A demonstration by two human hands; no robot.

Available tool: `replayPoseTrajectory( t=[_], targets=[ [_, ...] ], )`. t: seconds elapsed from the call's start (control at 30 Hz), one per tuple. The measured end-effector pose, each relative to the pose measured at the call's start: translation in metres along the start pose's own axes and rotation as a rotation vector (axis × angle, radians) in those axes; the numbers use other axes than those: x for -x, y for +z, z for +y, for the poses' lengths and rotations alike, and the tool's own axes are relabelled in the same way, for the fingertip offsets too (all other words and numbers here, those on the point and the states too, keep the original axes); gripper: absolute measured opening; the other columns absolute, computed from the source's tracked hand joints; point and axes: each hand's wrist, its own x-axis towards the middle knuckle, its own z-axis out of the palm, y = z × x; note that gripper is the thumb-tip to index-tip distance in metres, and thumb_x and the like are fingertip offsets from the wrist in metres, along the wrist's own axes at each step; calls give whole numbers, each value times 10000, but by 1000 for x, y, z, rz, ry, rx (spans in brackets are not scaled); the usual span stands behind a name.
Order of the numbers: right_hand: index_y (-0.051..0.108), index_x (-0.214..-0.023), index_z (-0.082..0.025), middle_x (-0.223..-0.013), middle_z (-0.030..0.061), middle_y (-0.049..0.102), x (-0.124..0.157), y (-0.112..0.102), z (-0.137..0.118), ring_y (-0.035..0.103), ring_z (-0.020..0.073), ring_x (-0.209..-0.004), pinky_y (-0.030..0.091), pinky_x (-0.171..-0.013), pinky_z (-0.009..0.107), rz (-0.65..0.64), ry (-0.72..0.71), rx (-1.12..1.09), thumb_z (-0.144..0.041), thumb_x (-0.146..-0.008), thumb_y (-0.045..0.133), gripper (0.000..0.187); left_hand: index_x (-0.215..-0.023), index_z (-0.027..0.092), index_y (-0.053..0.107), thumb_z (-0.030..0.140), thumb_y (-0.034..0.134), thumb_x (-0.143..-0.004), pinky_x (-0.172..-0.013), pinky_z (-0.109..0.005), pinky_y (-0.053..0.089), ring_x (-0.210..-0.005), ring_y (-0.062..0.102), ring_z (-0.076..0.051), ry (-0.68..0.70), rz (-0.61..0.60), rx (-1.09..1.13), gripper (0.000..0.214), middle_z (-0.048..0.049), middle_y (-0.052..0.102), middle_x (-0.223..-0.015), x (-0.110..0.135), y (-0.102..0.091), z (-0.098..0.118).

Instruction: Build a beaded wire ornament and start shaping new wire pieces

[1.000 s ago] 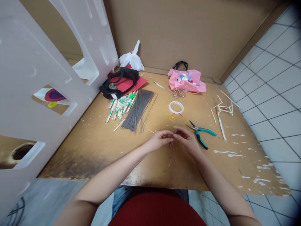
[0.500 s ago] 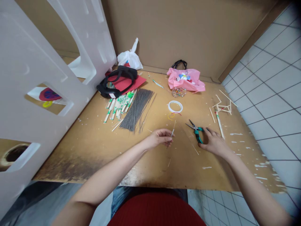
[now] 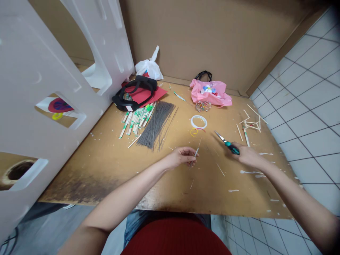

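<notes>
My left hand (image 3: 186, 156) pinches a short bundle of thin wire (image 3: 197, 152), its tip pointing up and away from me. Around the handles of the needle-nose pliers (image 3: 227, 143) my right hand (image 3: 246, 155) is closed. The pliers have dark green grips, and their jaws point to the upper left, above the table. A loose piece of wire (image 3: 220, 170) lies on the table between my hands. Just beyond the left hand are a white tape roll (image 3: 191, 122) and a curl of yellow wire (image 3: 193, 133).
A heap of grey wires (image 3: 156, 124) lies left of centre beside wrapped chopsticks (image 3: 130, 124) and a black headset (image 3: 117, 102). A pink bag (image 3: 195, 94) stands at the back. Joined sticks (image 3: 252, 124) lie on the right. A white plastic panel (image 3: 23, 71) rises on the left.
My right hand has picked the pliers up from the table and turned them, so the jaws now look closed together. The left hand keeps its pinch on the wire, nearly in place.
</notes>
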Motion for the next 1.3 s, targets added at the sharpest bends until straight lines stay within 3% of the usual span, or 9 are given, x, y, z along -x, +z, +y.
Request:
replayPoseTrajectory(
  t=[0.13, 0.27, 0.43, 0.87, 1.3],
  targets=[
    [481, -1249, -174, -1117, 97, 618, 14, -11, -6, 586, 273, -970, 465, -784, 352, -210, -236, -510, -303, -687, 476, 576, -872, 119, 623, 327, 755, -622, -541, -218, 475, -577, 605, -98, -16, 0, 5, 351, -22, 637, -692, 0, 0, 0],
    [481, -1239, -187, -1144, 100, 578, 24, -18, -26, 543, 270, -1019, 435, -853, 380, -365, -322, -612, -317, -703, 572, 560, -880, 117, 623, 321, 748, -635, -514, -215, 475, -572, 613, -109, -21, -35, 9, 342, -27, 643, -690, 1, -1, -2],
    [478, -1202, -148, -1024, 78, 571, 22, -28, -44, 540, 209, -920, 441, -801, 335, -557, -350, -743, -321, -741, 562, 500, -875, 116, 628, 310, 759, -620, -508, -207, 471, -563, 621, -109, -56, -44, 26, 347, -22, 649, -686, 1, -2, -1],
    [513, -1150, -156, -1010, 54, 562, 11, -27, -58, 505, 188, -922, 405, -773, 293, -571, -398, -728, -279, -749, 570, 424, -847, 110, 635, 321, 786, -576, -502, -212, 475, -545, 617, -107, -110, -74, 39, 375, -26, 658, -672, 4, 2, 0],
    [526, -948, -144, -840, 25, 545, 10, -22, -65, 499, 127, -731, 379, -587, 228, -597, -380, -755, -237, -730, 555, 238, -857, 108, 645, 315, 786, -574, -514, -219, 480, -559, 620, -111, -137, -72, 11, 378, -33, 661, -693, 4, 2, 4]
  ],
)
